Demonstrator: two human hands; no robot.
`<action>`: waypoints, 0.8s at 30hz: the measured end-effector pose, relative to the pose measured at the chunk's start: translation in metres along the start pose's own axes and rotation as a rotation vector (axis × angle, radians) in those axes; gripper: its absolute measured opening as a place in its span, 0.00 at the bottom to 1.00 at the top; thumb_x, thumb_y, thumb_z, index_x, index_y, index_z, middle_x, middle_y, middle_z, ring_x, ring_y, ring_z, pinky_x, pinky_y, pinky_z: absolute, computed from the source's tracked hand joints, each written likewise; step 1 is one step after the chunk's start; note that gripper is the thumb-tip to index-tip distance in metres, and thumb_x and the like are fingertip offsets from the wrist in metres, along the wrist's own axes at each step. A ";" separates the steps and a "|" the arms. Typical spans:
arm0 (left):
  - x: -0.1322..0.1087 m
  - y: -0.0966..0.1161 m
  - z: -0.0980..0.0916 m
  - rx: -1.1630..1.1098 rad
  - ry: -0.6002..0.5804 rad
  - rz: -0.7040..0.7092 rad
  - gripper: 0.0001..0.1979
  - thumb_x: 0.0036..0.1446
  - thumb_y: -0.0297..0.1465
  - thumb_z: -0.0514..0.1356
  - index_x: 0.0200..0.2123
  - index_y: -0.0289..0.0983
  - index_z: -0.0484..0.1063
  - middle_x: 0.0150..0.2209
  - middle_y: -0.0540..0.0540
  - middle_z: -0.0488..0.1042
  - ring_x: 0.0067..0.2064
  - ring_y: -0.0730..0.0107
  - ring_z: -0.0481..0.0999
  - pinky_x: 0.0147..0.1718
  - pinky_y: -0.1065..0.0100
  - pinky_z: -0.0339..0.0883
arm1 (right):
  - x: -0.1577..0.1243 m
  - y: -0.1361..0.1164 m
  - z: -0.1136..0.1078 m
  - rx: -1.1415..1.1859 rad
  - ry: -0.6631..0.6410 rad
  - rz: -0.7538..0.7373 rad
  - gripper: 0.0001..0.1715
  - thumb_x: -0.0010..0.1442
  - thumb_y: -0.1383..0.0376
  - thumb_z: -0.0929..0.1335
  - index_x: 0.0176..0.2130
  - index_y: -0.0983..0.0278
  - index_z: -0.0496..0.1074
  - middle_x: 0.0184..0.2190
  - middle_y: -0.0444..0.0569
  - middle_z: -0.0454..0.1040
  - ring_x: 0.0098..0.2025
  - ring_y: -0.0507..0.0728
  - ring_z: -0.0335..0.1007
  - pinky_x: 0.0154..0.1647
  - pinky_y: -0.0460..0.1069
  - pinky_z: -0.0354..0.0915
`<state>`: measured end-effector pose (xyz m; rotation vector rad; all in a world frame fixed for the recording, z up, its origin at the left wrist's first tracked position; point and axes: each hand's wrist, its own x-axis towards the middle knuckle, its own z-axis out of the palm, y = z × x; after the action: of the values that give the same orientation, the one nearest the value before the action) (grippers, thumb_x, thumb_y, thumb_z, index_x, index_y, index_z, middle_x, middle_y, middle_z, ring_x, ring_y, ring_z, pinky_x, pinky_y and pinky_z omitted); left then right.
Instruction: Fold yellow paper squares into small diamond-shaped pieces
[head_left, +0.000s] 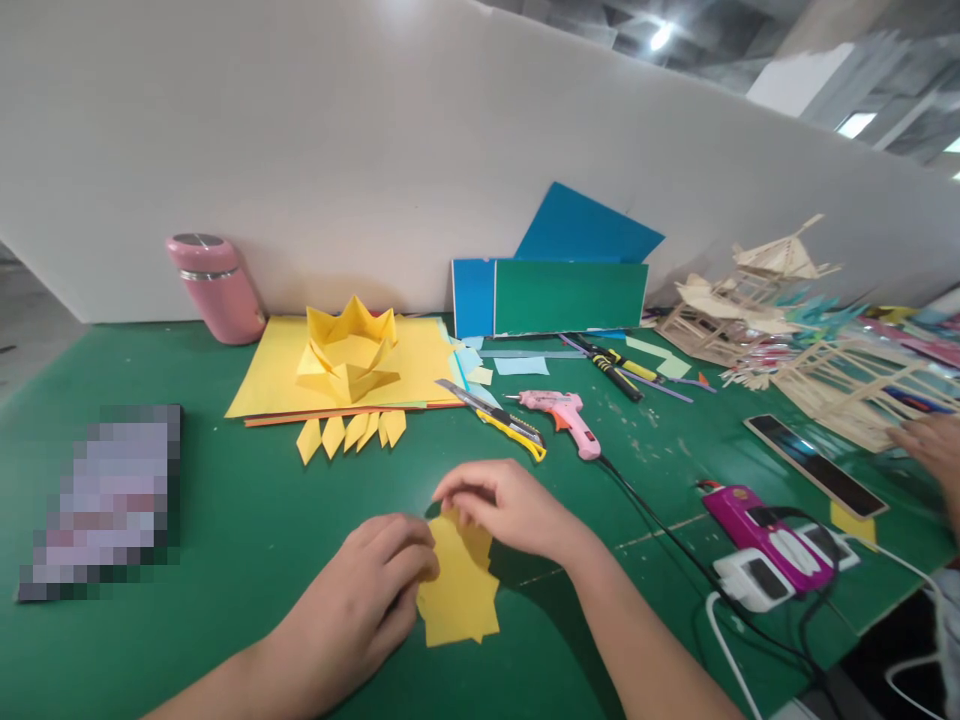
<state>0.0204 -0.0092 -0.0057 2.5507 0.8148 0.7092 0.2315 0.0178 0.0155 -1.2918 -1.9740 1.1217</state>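
On the green table before me lies a loose stack of yellow paper pieces [459, 600], their edges fanned unevenly. My left hand [367, 585] is closed at the stack's left edge, fingers curled against the paper and their tips partly hidden. At the top edge, my right hand [514, 505] bends its fingers down and pinches the yellow paper. Farther off, several small folded yellow paper diamonds [354, 432] lie in a row. Behind them a crown-like ring of folded yellow paper [349, 350] stands on yellow sheets [427, 350].
A utility knife [499, 418] and pink glue gun [562, 415] lie beyond my hands, the gun's cord trailing right. A magenta power strip [772, 540] and phone [817, 465] sit rightward. Pink flask [217, 290] stands back left. Another person's hand [930, 445] is by wooden stick models [832, 390].
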 end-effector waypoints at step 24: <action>0.000 -0.021 -0.004 0.207 0.137 -0.210 0.16 0.50 0.41 0.65 0.41 0.41 0.69 0.40 0.46 0.71 0.41 0.55 0.71 0.38 0.59 0.65 | 0.007 0.002 0.006 -0.308 -0.025 -0.198 0.14 0.49 0.63 0.76 0.38 0.60 0.76 0.38 0.45 0.68 0.44 0.55 0.64 0.47 0.49 0.62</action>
<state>0.0097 0.0076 -0.0123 2.5623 1.2405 0.7735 0.2252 0.0222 0.0108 -1.1983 -2.3030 0.7645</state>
